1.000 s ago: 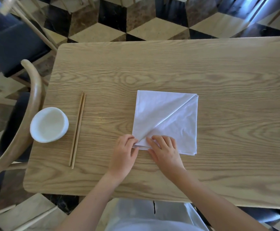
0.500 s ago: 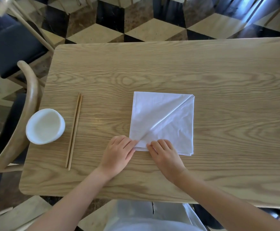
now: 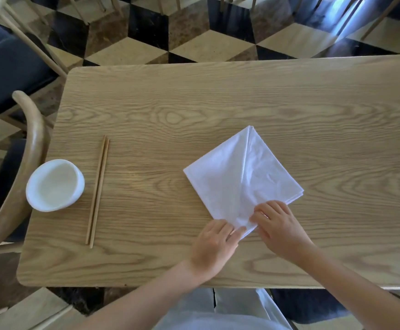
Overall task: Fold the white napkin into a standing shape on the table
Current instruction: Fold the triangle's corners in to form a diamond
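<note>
The white napkin lies flat on the wooden table, folded into a square and turned like a diamond, one corner pointing away from me. A crease runs from that far corner to the near corner. My left hand has its fingertips on the near corner from the left. From the right, my right hand pinches the same corner with thumb and fingers. Layered edges show at the napkin's right corner.
A white bowl stands near the table's left edge, with a pair of wooden chopsticks lying lengthwise just right of it. A curved wooden chair back rises at the left. Checkered floor lies beyond the table.
The napkin has been rotated from lying square to the table's edge to a diamond position, its crease now running straight away from me. Both hands stayed on the near corner.
</note>
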Demonstrator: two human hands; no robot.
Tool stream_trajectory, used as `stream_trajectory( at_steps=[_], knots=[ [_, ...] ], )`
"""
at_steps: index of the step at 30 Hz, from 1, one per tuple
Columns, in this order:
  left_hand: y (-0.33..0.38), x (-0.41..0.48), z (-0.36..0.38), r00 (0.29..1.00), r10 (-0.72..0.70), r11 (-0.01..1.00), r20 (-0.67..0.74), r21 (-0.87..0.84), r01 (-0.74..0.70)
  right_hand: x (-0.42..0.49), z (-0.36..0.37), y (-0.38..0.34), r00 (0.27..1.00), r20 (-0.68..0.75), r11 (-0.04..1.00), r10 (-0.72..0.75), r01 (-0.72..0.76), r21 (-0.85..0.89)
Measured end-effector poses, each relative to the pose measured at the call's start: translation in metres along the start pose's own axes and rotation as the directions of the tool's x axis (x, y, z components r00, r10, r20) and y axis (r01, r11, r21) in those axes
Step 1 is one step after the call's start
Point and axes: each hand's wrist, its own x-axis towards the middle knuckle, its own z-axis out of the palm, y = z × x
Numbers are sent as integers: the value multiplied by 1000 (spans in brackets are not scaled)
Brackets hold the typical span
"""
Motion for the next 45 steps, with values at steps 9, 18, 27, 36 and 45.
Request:
stream_trajectory(
  at_steps=[9,18,27,36,45],
  knots=[
    [11,-8,14,997,-75,996,-3,50,75,33,16,-1,966,257,997,-21,40,-68],
    [4,-2,15,999,37,991,23,127,-39,101,16,40,944,236,973,229,-211,-99],
    [-4,2,-7,1000,-9,973,2,-230,9,14,20,-14,975,188,992,122,-120,-25],
    [-107,51,-21,953,-233,970,195,117,214,-7,32,-25,967,178,980,184,-168,-101],
    [-154,46,-38,882,-357,926,308,243,290,-9,35,-24,976,152,983,155,-137,-124]
  ],
)
